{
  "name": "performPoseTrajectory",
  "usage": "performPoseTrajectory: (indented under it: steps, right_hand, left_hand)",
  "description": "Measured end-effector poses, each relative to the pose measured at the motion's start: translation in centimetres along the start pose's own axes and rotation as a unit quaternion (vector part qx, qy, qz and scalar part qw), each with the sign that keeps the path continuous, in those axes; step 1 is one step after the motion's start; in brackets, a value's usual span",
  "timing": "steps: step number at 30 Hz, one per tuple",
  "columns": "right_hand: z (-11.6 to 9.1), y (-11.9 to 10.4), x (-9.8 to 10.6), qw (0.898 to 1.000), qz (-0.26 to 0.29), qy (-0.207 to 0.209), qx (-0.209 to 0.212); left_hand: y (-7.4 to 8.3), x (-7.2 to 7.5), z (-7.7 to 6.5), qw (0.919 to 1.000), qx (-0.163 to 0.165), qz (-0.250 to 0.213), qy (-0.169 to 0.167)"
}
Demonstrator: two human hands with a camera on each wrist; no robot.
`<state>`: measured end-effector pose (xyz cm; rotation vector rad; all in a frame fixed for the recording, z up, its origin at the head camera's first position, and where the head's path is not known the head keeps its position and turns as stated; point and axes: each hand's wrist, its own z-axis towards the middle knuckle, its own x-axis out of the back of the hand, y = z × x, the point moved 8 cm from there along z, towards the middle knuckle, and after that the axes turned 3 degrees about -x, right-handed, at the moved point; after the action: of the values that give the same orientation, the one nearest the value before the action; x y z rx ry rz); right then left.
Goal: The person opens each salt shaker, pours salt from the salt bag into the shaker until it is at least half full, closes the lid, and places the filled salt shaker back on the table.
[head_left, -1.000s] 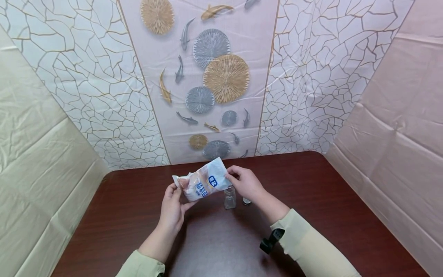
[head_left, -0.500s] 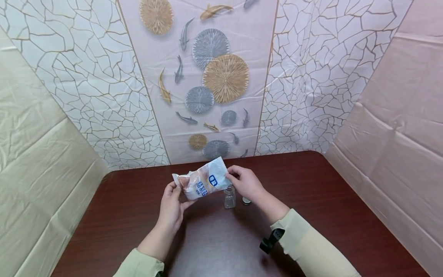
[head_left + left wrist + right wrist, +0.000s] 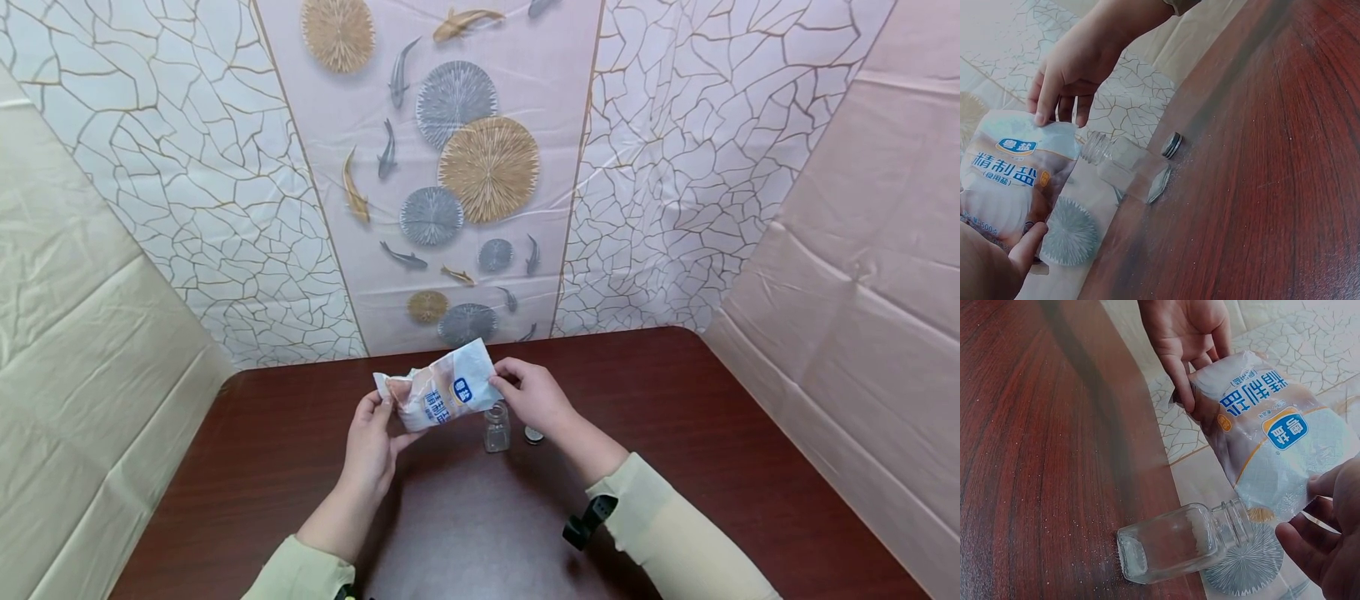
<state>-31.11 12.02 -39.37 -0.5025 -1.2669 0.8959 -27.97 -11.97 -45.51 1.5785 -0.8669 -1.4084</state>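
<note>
Pale green cloth at the cuffs (image 3: pixel 311 571), nearest; then, with left hand (image 3: pixel 371 446) clamped on one end and right hand (image 3: pixel 534 396) pinching the opposite end between thumb and fingers, holds up a white-and-peach plastic bag (image 3: pixel 437 387) printed in blue. Looks like the step of bringing it close to a clear glass jar (image 3: pixel 497 433), upright and uncapped on dark red-brown table (image 3: pixel 472 517), near the pinched end; next, would call for tipping slowly over the narrow mouth. Just beyond, round silver-and-black cap (image 3: pixel 533 435).

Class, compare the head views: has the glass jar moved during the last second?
No: judged against the far edge of the table, the glass jar stands in the same place.
</note>
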Motion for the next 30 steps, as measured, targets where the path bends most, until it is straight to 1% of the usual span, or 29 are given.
performPoseTrajectory:
  steps: [8, 16, 22, 30]
  right_hand:
    - [0.03, 0.08, -0.03, 1.0, 0.001, 0.002, 0.004]
    - [-0.06, 0.18, 0.35, 1.0, 0.003, 0.008, 0.003]
    - [-0.07, -0.04, 0.44, 1.0, 0.005, 0.008, 0.008]
    - [-0.12, 0.09, 0.36, 1.0, 0.005, 0.006, 0.004]
  left_hand:
    - [0.19, 0.02, 0.19, 1.0, -0.004, 0.003, -0.002]
    - [0.3, -0.27, 0.34, 0.9999, 0.004, 0.011, -0.005]
    - [0.17, -0.36, 0.36, 0.9998, 0.001, -0.018, -0.011]
    - [0.03, -0.35, 0.3, 0.9989, 0.008, -0.046, -0.003]
